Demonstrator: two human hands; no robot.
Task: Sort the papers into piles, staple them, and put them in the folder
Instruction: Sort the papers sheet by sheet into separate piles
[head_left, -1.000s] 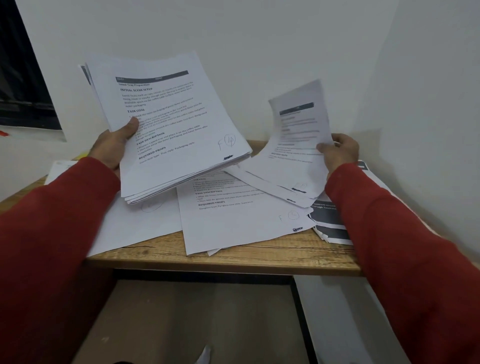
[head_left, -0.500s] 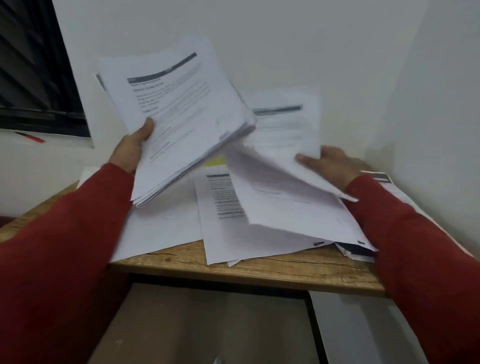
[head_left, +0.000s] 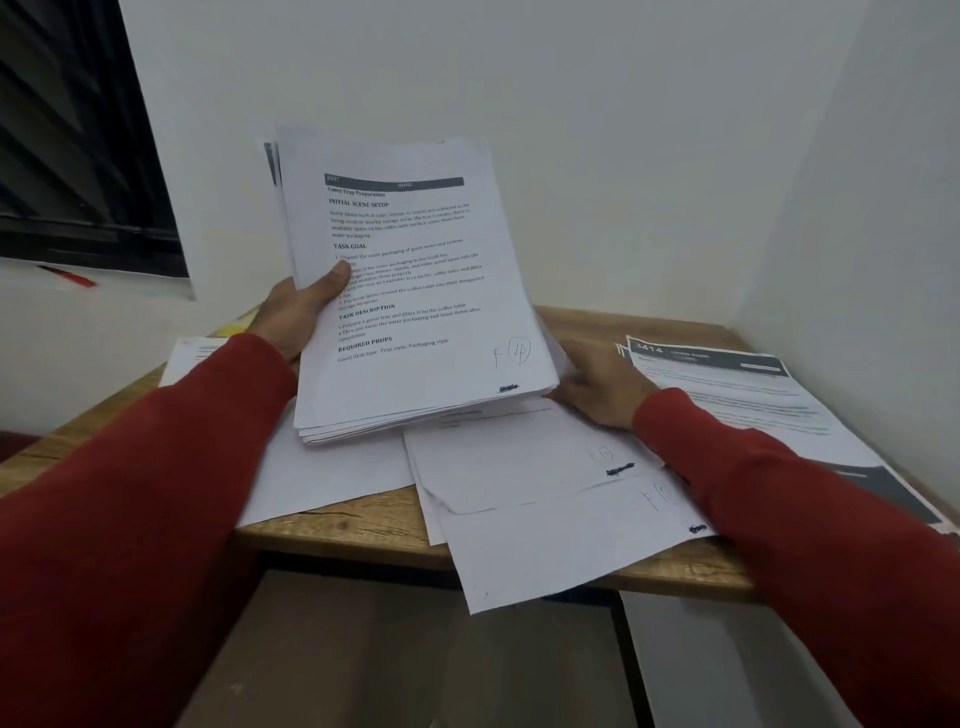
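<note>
My left hand (head_left: 304, 312) grips a thick stack of printed papers (head_left: 415, 312) by its left edge, thumb on the top page, and holds it tilted above the wooden table (head_left: 337, 525). The top page is marked "F 4". My right hand (head_left: 602, 387) is at the stack's lower right corner; its fingertips are hidden behind the stack. Loose sheets (head_left: 524, 467) lie overlapped beneath, and the lowest one (head_left: 571, 551) hangs over the table's front edge. No stapler or folder is in view.
A pile with dark headers (head_left: 727, 384) lies at the right against the wall. More sheets lie at the left (head_left: 332, 478) and far left (head_left: 192, 353). Something yellow (head_left: 231, 328) peeks out behind them. A red pen (head_left: 67, 275) rests on the window sill.
My right hand laid its single sheet on the middle pile and moved to the held stack's lower right corner. My left hand swung the stack toward the centre.
</note>
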